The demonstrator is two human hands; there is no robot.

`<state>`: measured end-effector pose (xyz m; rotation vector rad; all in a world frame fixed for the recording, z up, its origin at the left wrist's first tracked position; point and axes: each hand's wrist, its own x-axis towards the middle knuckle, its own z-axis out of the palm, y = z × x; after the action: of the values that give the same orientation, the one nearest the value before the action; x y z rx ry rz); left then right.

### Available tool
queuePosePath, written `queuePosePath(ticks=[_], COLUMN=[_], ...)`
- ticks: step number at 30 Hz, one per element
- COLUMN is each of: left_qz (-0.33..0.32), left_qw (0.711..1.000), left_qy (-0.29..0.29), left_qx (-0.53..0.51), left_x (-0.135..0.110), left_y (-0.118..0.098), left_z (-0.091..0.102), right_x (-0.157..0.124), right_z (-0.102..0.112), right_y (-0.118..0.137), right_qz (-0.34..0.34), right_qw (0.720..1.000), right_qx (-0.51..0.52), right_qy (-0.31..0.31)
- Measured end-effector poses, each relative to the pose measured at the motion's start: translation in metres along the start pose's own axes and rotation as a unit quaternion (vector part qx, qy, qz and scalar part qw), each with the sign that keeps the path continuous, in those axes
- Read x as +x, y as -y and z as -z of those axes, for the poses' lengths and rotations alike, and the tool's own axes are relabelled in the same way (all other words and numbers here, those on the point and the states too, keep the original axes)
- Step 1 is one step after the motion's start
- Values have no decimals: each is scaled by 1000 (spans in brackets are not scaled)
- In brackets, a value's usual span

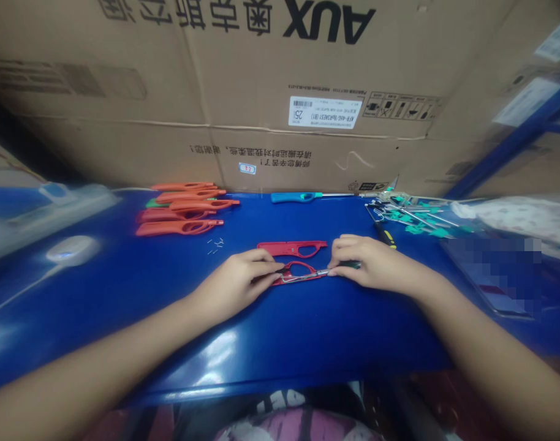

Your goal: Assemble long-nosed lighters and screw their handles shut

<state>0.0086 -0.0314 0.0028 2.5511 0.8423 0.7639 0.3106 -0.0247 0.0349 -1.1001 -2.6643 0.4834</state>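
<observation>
A red lighter casing half lies open side up on the blue table, with thin wire and metal parts inside it. My left hand pinches its left end between thumb and fingers. At its right end, my right hand is closed on a short metal tube. A dark green piece shows at my right fingers; I cannot make out what it is. Just behind lies a second red casing half, untouched. Several small screws or pins are scattered to the left.
Several orange and red lighter casings are stacked at back left. A blue lighter lies along the cardboard box. Metal rods with green parts and a black-yellow handle are at right, near a phone-like slab. A white round device sits left.
</observation>
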Motion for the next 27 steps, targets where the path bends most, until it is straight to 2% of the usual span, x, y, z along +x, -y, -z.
queuePosePath(ticks=[6,17,22,27], left_qz=[5,41,70,99], left_qw=[1000,998,997,991], left_qy=[-14,-35,-31,-64], left_qx=[-8,-25,-19,-56], left_x=[1,5,5,7], left_y=[2,-5,-10,-12], left_z=[-2,-7,-8,-11], right_x=[4,27,27,22], right_z=[0,8,6,6], right_y=[8,22,26,30], right_qz=[-5,-46,-72,-88], right_qw=[1000,987,983,983], right_qx=[6,-106,-122,-125], right_qy=[19,111,113,103])
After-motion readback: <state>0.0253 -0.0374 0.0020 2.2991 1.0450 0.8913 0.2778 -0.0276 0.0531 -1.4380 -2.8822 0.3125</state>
